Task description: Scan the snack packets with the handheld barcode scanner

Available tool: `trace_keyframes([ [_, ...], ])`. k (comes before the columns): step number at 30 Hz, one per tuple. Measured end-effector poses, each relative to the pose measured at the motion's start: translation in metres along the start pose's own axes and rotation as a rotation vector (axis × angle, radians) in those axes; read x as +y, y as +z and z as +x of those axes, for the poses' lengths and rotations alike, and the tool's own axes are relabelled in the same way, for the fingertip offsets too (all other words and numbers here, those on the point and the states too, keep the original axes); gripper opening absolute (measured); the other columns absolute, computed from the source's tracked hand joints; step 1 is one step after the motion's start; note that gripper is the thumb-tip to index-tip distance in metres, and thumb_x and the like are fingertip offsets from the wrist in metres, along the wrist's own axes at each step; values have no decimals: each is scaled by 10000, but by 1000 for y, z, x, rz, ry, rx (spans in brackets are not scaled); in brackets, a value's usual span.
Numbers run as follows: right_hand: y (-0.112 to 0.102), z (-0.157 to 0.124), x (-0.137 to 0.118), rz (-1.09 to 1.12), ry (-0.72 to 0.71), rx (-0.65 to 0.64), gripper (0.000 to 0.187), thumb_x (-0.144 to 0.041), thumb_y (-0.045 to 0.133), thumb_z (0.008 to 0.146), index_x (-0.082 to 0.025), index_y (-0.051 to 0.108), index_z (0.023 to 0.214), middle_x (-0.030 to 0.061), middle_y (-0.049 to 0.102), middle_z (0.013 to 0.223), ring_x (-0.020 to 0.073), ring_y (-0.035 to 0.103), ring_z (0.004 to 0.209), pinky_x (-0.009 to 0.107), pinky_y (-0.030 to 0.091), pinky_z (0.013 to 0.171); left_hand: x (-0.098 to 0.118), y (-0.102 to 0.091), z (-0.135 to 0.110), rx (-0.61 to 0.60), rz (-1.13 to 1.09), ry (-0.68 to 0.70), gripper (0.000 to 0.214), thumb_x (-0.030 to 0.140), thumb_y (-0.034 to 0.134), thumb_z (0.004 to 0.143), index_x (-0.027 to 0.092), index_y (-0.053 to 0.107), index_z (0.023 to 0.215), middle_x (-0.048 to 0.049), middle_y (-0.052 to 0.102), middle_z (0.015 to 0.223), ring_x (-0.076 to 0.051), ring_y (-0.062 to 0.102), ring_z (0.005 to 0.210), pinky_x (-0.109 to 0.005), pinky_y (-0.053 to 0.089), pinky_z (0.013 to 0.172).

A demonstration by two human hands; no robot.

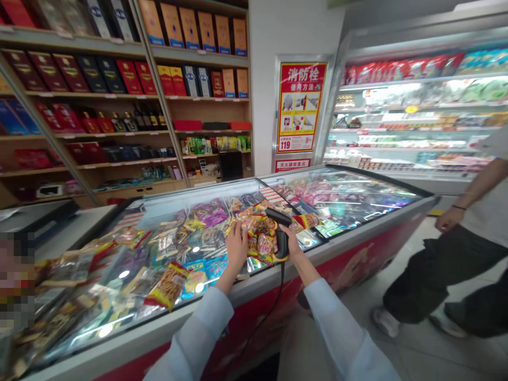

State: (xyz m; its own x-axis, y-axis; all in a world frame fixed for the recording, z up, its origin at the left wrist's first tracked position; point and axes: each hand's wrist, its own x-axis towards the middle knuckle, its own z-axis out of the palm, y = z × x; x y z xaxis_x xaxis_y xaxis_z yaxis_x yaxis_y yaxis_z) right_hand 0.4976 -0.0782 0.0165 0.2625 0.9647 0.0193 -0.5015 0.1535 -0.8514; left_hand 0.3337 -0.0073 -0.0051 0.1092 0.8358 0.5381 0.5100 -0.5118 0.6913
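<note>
My right hand (292,244) is closed around the grip of a black handheld barcode scanner (282,242), its head tilted to the left over a heap of snack packets. A cord hangs down from the scanner's base. At the left edge of the heap, my left hand (237,244) grips a yellow-and-red snack packet (252,243), its fingertips partly hidden against the wrappers. These packets lie on the glass top of a chest freezer (222,198). Further left on the glass rests a separate yellow-and-red snack packet (169,284).
More snack packets (77,264) spread along the freezer's left end. Another person (472,211) stands close by on the right. Shelves of boxed goods (190,79) line the back left, and a lit display fridge (416,114) stands at the back right.
</note>
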Motion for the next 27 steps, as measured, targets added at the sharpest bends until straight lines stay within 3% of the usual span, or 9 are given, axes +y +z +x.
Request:
trace_keyframes([
  [5,-11,9,9,-3,22,29,325,-488,575,694,-164,573,720,-2,551,422,122,457,298,234,334,290,-1,9,4,-34,103,43,475,437,307,897,217,462,1289,-112,453,1365,-266,387,1272,-471,300,1026],
  [11,-13,12,11,18,54,33,331,-484,568,683,-161,586,756,-7,545,412,125,453,286,233,328,276,-4,15,7,-32,59,62,492,457,323,888,227,462,1299,-97,455,1369,-256,379,1279,-463,260,1060],
  [27,-15,13,12,-12,39,24,331,-495,556,699,-169,556,643,14,559,424,118,461,303,225,345,294,-4,16,7,-34,56,52,490,453,327,889,234,457,1307,-93,443,1381,-256,360,1299,-474,246,1066],
])
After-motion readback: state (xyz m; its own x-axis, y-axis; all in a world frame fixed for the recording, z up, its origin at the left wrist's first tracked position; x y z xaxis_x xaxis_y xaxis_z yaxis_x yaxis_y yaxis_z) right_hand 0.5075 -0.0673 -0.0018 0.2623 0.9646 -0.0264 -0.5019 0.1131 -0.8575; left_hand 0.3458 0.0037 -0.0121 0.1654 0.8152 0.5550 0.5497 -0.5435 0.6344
